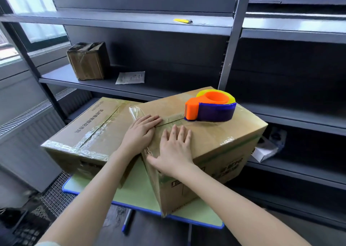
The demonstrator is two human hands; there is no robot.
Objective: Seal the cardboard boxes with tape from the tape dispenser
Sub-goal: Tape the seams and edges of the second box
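Note:
Two cardboard boxes sit side by side on a small green table. The nearer, right box has clear tape along its top seam, and an orange and purple tape dispenser rests on its far top. My left hand lies flat on the taped seam near the box's left edge. My right hand presses flat on the top, its thumb over the near corner where tape wraps down. The left box lies lower, with tape across its seams.
Dark metal shelving stands behind the table. One shelf holds a small taped box and a paper slip. A yellow lighter lies on the shelf above. A white carton sits on a lower right shelf. A radiator runs along the left wall.

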